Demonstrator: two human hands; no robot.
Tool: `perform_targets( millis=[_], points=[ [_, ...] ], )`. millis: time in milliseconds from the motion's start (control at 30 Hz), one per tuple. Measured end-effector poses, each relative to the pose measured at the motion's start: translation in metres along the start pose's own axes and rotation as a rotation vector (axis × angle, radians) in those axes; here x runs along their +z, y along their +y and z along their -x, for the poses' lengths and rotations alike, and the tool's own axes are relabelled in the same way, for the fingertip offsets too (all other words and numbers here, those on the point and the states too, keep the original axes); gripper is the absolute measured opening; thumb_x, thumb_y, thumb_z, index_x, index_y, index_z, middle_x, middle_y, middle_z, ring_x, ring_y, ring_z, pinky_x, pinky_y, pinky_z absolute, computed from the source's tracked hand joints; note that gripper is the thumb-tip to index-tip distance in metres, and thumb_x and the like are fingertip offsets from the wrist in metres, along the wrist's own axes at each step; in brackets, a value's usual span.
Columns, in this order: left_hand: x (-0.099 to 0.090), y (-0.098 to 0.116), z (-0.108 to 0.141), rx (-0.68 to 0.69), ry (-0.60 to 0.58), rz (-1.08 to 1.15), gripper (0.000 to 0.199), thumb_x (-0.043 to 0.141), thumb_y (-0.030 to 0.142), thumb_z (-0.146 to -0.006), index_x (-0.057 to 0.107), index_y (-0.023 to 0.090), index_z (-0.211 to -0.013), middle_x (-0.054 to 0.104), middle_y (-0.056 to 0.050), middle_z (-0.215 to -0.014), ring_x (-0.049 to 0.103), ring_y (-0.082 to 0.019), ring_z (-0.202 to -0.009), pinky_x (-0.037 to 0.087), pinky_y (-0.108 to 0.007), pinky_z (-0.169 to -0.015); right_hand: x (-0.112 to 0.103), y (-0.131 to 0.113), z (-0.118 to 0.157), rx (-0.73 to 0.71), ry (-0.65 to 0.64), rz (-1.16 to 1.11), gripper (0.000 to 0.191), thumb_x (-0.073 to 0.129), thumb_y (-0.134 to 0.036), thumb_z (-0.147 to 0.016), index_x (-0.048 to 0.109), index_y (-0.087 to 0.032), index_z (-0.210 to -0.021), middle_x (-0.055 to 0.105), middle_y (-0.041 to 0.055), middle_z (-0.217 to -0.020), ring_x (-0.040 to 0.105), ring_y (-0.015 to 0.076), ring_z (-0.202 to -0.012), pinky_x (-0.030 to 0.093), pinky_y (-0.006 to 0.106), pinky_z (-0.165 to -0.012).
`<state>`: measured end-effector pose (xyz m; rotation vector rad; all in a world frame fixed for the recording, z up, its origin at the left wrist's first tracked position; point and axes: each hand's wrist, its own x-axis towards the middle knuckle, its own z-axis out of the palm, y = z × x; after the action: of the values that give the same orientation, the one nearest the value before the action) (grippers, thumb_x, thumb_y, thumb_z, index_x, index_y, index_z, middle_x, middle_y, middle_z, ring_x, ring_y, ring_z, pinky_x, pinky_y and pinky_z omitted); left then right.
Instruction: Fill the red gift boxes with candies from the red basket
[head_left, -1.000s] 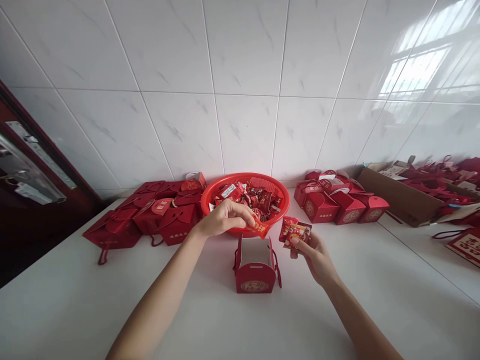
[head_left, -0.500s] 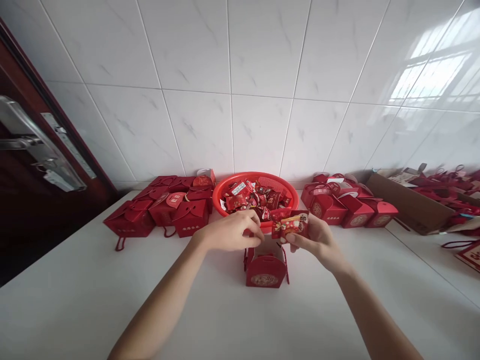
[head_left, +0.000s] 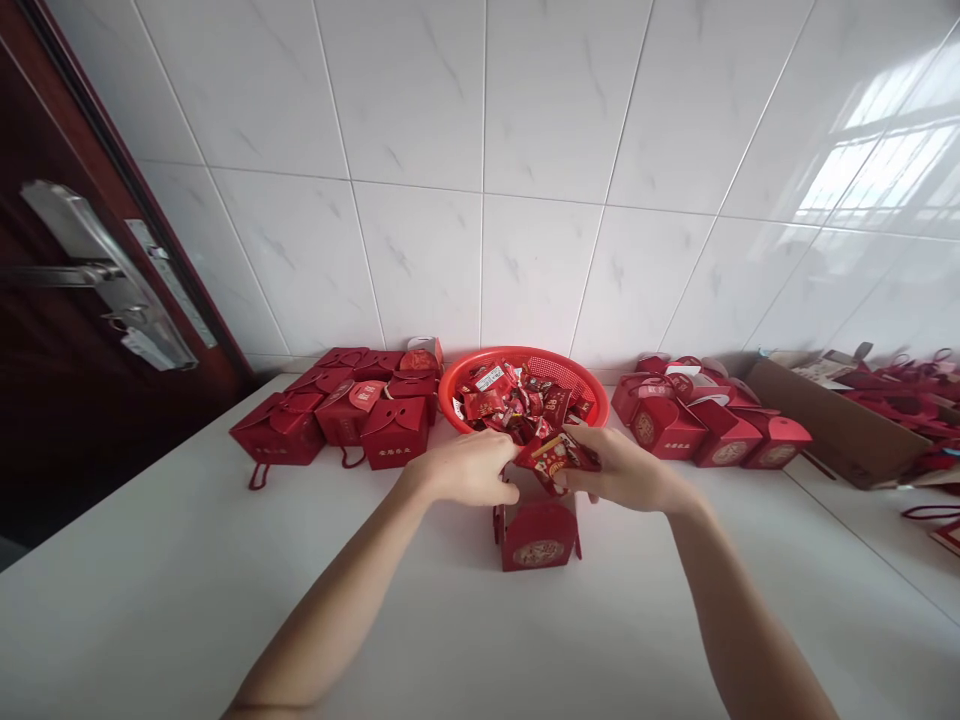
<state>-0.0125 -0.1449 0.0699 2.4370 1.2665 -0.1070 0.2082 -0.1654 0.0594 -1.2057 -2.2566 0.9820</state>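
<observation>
An opened red gift box [head_left: 536, 540] with a gold emblem on its front stands upright on the white table. Over its open top, my right hand [head_left: 622, 470] pinches a red snack packet [head_left: 556, 458], tilted with its left end low. My left hand [head_left: 472, 468] is at the box's upper left edge, close to the packet's left end. Its fingers are curled, and the packet and box partly hide what they grip. Right behind both hands sits a red plastic basket [head_left: 592, 375] full of wrapped sweets and small packets [head_left: 484, 403].
Closed red gift boxes [head_left: 394, 435] are grouped to the left of the basket. More red boxes [head_left: 667, 430] stand to its right. Farther right is a cardboard carton [head_left: 832, 420] with red pieces beside it. A tiled wall [head_left: 540, 270] rises behind, with a door [head_left: 75, 300] at left.
My right hand has moved inward over the box with the snack packet, which is now tilted. My left hand stays beside the box's edge. The view has shifted slightly left.
</observation>
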Motion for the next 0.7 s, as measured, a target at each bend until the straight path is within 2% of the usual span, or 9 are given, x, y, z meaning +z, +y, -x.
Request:
perform_targets(
  millis=[67, 233, 333, 567, 700],
  points=[
    [0.001, 0.002, 0.000, -0.056, 0.020, -0.011, 0.023, 0.057, 0.030, -0.070, 0.035, 0.022, -0.064, 0.054, -0.002, -0.073, 0.054, -0.020, -0.069, 0.031, -0.029, -0.052, -0.001, -0.002, -0.003, 0.011, 0.045, 0.098, 0.010, 0.059, -0.024, -0.084, 0.051, -0.020, -0.079, 0.060, -0.0014, -0.073, 0.054, 0.0112, -0.057, 0.040, 0.023, -0.048],
    [0.004, 0.007, 0.002, -0.044, 0.038, 0.029, 0.020, 0.061, 0.028, -0.066, 0.043, 0.022, -0.066, 0.058, -0.002, -0.078, 0.057, -0.020, -0.073, 0.034, -0.028, -0.054, -0.005, -0.005, -0.001, 0.063, -0.042, 0.309, 0.007, 0.056, -0.023, -0.085, 0.052, -0.021, -0.080, 0.059, -0.0011, -0.072, 0.050, 0.0131, -0.062, 0.034, 0.025, -0.053],
    [0.006, 0.010, 0.004, -0.064, 0.063, 0.045, 0.023, 0.065, 0.037, -0.067, 0.049, 0.021, -0.069, 0.061, -0.002, -0.084, 0.060, -0.022, -0.079, 0.036, -0.028, -0.056, -0.005, -0.005, 0.002, 0.089, -0.034, 0.398, 0.007, 0.056, -0.024, -0.087, 0.053, -0.022, -0.081, 0.059, -0.0009, -0.071, 0.048, 0.0137, -0.062, 0.033, 0.025, -0.055],
    [0.010, 0.012, 0.006, -0.091, 0.028, 0.026, 0.038, 0.073, 0.049, -0.062, 0.055, 0.021, -0.082, 0.062, -0.004, -0.097, 0.061, -0.024, -0.089, 0.042, -0.029, -0.060, -0.002, -0.003, 0.000, 0.027, -0.135, 0.304, 0.003, 0.058, -0.022, -0.089, 0.058, -0.020, -0.086, 0.064, 0.0015, -0.078, 0.055, 0.0141, -0.067, 0.036, 0.024, -0.058],
    [0.010, 0.011, 0.005, -0.066, 0.014, 0.034, 0.039, 0.073, 0.049, -0.064, 0.056, 0.022, -0.085, 0.061, -0.004, -0.100, 0.060, -0.024, -0.092, 0.043, -0.029, -0.064, -0.001, -0.001, -0.004, 0.030, -0.100, 0.285, 0.012, 0.065, -0.027, -0.086, 0.056, -0.020, -0.081, 0.062, 0.0005, -0.076, 0.052, 0.0135, -0.066, 0.034, 0.024, -0.056]
  ],
)
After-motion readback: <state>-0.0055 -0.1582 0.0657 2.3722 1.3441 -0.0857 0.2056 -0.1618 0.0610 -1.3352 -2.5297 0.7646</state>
